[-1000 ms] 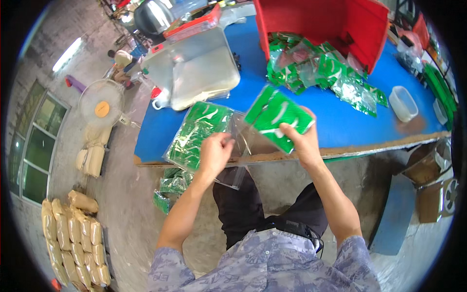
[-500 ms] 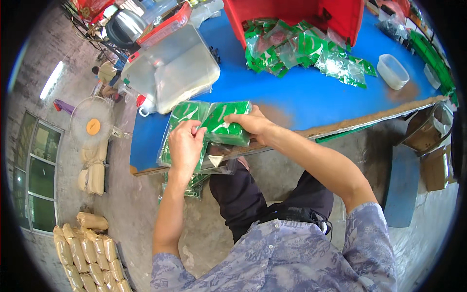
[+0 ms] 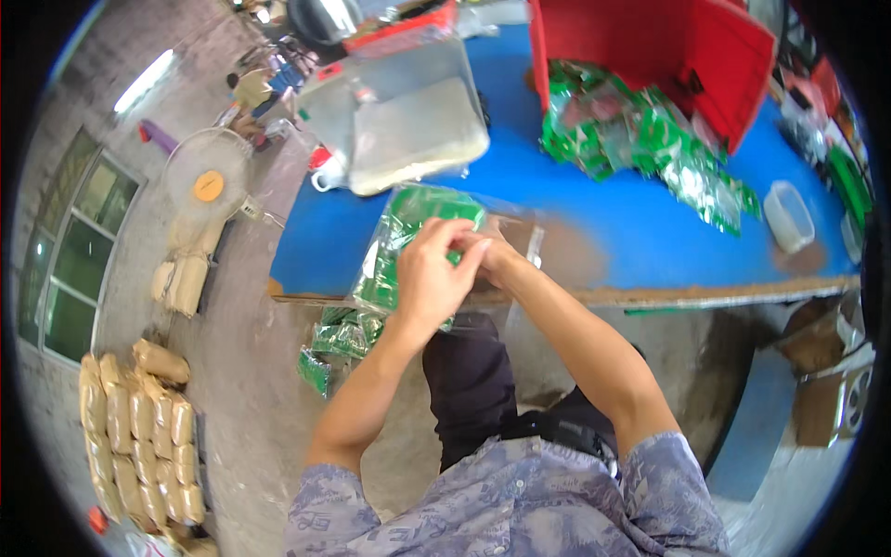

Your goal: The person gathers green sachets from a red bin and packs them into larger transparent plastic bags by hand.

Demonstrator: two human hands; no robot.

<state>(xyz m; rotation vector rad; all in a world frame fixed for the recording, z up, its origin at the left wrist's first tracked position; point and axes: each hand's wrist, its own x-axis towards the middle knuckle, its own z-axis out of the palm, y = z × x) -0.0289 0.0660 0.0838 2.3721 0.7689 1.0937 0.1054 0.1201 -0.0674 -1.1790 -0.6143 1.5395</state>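
Observation:
A clear plastic bag (image 3: 535,243) lies near the front edge of the blue table, with green packets (image 3: 436,201) showing in its left part. My left hand (image 3: 429,278) is closed on the bag, thumb and fingers pinched together over the packets. Close against it, my right hand (image 3: 498,262) is curled at the bag's right part. Its fingertips are hidden behind the left hand, so what they grip cannot be made out. More green packets (image 3: 345,336) show below the table edge, left of my leg.
On the blue table (image 3: 529,190) stands a translucent tub (image 3: 422,125). A tipped red bin (image 3: 640,42) has green packets spilling from it. A small clear container (image 3: 789,218) sits at the right. Left are a fan (image 3: 209,181) and stacked brown packages (image 3: 139,436); one person (image 3: 252,93) is farther off.
My right hand has left the top of the green packet stack and now meets my left hand. The stack it pressed no longer shows separately. The view has shifted, moving the table contents rightward.

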